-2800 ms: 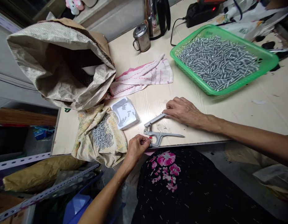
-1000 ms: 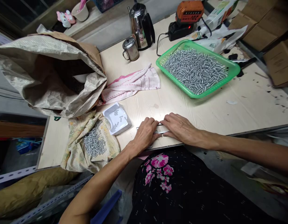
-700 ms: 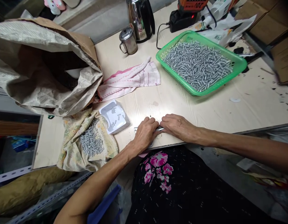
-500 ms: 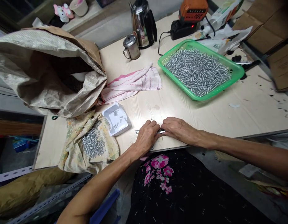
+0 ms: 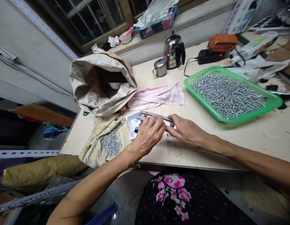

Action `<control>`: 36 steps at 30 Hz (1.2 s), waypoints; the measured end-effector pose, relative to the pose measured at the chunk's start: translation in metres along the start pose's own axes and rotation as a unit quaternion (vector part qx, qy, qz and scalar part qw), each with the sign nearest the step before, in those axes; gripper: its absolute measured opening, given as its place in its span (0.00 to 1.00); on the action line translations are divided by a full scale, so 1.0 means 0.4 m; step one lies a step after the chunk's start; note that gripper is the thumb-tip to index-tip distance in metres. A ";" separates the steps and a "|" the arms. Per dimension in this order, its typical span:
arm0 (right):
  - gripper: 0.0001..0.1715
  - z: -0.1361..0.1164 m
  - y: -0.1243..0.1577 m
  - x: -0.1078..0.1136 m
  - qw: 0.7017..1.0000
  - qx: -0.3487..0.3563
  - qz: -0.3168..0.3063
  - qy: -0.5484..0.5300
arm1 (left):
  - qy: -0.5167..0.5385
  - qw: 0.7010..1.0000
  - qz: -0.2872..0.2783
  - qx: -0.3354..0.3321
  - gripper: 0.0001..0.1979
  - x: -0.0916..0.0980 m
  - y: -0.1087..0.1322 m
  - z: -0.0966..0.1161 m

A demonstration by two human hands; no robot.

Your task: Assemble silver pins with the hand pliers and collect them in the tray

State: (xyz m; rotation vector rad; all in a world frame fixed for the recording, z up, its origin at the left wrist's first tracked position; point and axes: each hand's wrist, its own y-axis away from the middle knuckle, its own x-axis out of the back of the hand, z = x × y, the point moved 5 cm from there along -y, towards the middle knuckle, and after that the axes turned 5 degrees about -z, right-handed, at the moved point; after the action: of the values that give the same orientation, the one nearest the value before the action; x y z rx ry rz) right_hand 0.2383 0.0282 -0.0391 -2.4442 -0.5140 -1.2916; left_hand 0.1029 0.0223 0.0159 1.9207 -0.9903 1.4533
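Observation:
A grey metal tool with long bars [image 5: 167,119], a spring and a small red part is held up over the table in both hands. My left hand [image 5: 150,132] wraps round its middle, hiding much of it. At its right end, my right hand [image 5: 187,128] pinches the bars between thumb and fingers. Behind the tool, a white plastic box [image 5: 132,135] holding a few small metal pieces is partly covered. To its left, a heap of small shiny metal pins [image 5: 112,143] lies on a patterned yellowish cloth [image 5: 92,142].
A green basket [image 5: 201,104] full of small metal cylinders stands at the right. An open paper sack [image 5: 86,90] leans at the back left. Between them lie a pink-and-white towel [image 5: 163,97], a lidded metal mug [image 5: 160,68] and a kettle [image 5: 173,53]. A charger [image 5: 209,57] holds an orange battery.
Both hands have lifted the metal tool from the table's front edge and brought it back towards the white box. The camera view has swung left and up.

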 end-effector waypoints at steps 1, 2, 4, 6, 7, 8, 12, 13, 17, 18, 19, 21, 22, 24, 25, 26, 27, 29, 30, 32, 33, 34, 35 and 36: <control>0.16 -0.006 -0.025 -0.017 1.000 -0.007 -0.003 -0.003 | -0.019 1.000 0.001 0.007 0.12 -0.010 0.011 -0.013; 0.16 -0.012 -0.046 -0.032 1.000 -0.013 -0.004 -0.002 | -0.029 1.000 -0.005 0.011 0.12 -0.023 0.021 -0.024; 0.20 -0.021 -0.077 -0.056 1.000 -0.016 0.001 0.008 | -0.029 0.999 -0.027 0.007 0.12 -0.057 0.040 -0.043; 0.27 -0.020 -0.096 -0.065 1.000 -0.002 0.010 0.025 | -0.015 0.999 -0.050 -0.002 0.11 -0.089 0.059 -0.060; 0.31 -0.015 -0.102 -0.065 0.999 0.007 0.013 0.032 | -0.008 0.998 -0.055 -0.005 0.11 -0.102 0.068 -0.069; 0.33 -0.006 -0.108 -0.064 0.999 0.013 0.014 0.036 | -0.002 0.998 -0.056 -0.005 0.11 -0.113 0.077 -0.078; 0.24 0.048 -0.135 -0.058 1.000 0.002 0.005 0.022 | 0.006 0.999 -0.038 0.010 0.12 -0.129 0.099 -0.107; 0.21 0.058 -0.143 -0.059 1.000 -0.002 0.007 0.020 | 0.007 0.999 -0.034 0.010 0.13 -0.128 0.100 -0.108; 0.22 0.075 -0.172 -0.052 0.999 0.006 0.043 0.021 | 0.002 1.000 -0.021 0.002 0.16 -0.105 0.103 -0.086; 0.22 0.077 -0.174 -0.045 0.999 0.017 0.048 0.015 | 0.001 1.000 -0.012 0.008 0.16 -0.095 0.111 -0.079; 0.23 0.081 -0.173 -0.033 0.998 0.030 0.052 0.006 | 0.004 1.000 0.001 0.015 0.16 -0.085 0.123 -0.075; 0.23 0.099 -0.160 0.000 0.997 0.050 0.051 -0.009 | 0.013 0.998 0.042 0.053 0.16 -0.068 0.164 -0.084; 0.22 0.114 -0.146 0.020 0.997 0.055 0.050 -0.014 | 0.018 0.993 0.064 0.095 0.15 -0.065 0.191 -0.101; 0.22 0.152 -0.111 0.049 0.998 0.061 0.028 -0.021 | 0.025 0.971 0.085 0.222 0.13 -0.083 0.255 -0.162; 0.22 0.172 -0.089 0.057 0.998 0.061 0.014 -0.031 | 0.029 0.953 0.072 0.292 0.12 -0.105 0.287 -0.198; 0.23 0.192 -0.067 0.056 0.997 0.059 -0.010 -0.042 | 0.039 0.935 0.047 0.348 0.12 -0.135 0.315 -0.233; 0.23 0.209 -0.044 0.049 0.996 0.056 -0.033 -0.055 | 0.052 0.921 0.016 0.385 0.12 -0.168 0.336 -0.262; 0.23 0.233 -0.002 0.023 0.994 0.049 -0.069 -0.073 | 0.082 0.908 -0.054 0.407 0.12 -0.235 0.354 -0.304; 0.22 0.239 0.016 0.008 0.993 0.047 -0.080 -0.075 | 0.092 0.907 -0.079 0.404 0.12 -0.264 0.354 -0.317; 0.21 0.241 0.043 -0.023 0.992 0.045 -0.097 -0.073 | 0.100 0.908 -0.110 0.392 0.12 -0.306 0.342 -0.334; 0.20 0.238 0.052 -0.036 0.991 0.047 -0.107 -0.071 | 0.101 0.908 -0.118 0.389 0.12 -0.320 0.335 -0.340; 0.20 0.234 0.058 -0.048 0.989 0.051 -0.119 -0.071 | 0.102 0.908 -0.123 0.387 0.12 -0.331 0.327 -0.345; 0.20 0.229 0.061 -0.058 0.987 0.054 -0.132 -0.071 | 0.103 0.906 -0.127 0.389 0.12 -0.339 0.321 -0.351; 0.19 0.224 0.062 -0.065 0.986 0.060 -0.143 -0.069 | 0.104 0.904 -0.130 0.393 0.12 -0.344 0.316 -0.358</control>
State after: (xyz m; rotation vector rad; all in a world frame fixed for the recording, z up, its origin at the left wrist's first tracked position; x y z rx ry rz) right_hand 0.3001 0.0421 -0.1117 -2.4358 -0.9808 -1.1579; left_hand -0.1018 0.0904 -0.0783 2.2267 -0.0001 2.0173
